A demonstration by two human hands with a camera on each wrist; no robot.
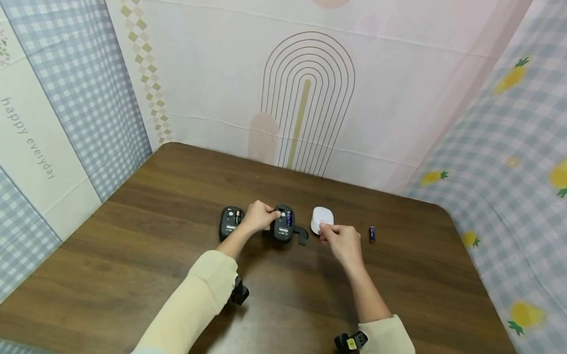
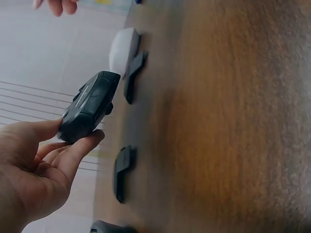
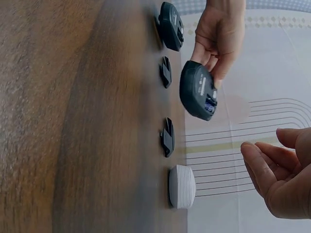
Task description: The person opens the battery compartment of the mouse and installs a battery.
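Observation:
My left hand grips a black computer mouse by its edge, with thumb and fingers on opposite sides. The mouse is raised off the table, underside facing up. Its battery compartment is uncovered, and a blue battery shows inside. To the right of the mouse, my right hand hovers in the air with loosely bent fingers. Nothing shows between those fingers in the right wrist view. Two black battery covers lie on the table, one cover near the white ridged object and another cover below the left hand.
A second black mouse lies upside down left of the left hand. The white rounded object stands beyond the right hand. One loose blue battery lies farther right on the brown wooden table. Patterned cloths hang around the table.

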